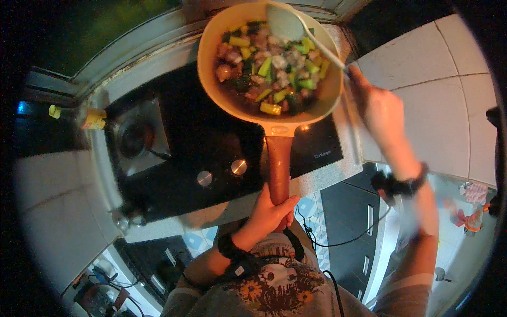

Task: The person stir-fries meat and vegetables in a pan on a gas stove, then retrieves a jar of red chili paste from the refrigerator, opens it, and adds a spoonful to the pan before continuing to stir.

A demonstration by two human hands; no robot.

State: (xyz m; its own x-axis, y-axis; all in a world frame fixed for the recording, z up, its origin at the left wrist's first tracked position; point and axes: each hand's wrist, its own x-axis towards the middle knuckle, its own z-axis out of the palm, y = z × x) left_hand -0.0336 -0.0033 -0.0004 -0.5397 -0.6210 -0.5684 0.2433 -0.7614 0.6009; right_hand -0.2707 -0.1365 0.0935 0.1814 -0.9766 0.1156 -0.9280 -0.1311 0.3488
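Observation:
A cream frying pan (205, 79) with a brown handle (278, 158) is over the right part of the stove. Chunks of browned meat and green vegetable pieces (272, 71) lie in it. My left hand (270, 212) is wrapped round the lower end of that handle. My right hand (381, 112), slightly blurred, grips a spatula (323, 48) at the pan's right side. The spatula's pale, wide blade is inside the pan at its far rim, above the food. The burner beneath the pan is hidden.
The black glass stove (195, 132) has two round knobs (238, 167) at its front and another burner (138, 137) at left. A yellow-capped bottle (87, 117) stands at the far left corner. Tiled walls flank both sides. A black cable (343, 244) hangs before dark cabinets (351, 222).

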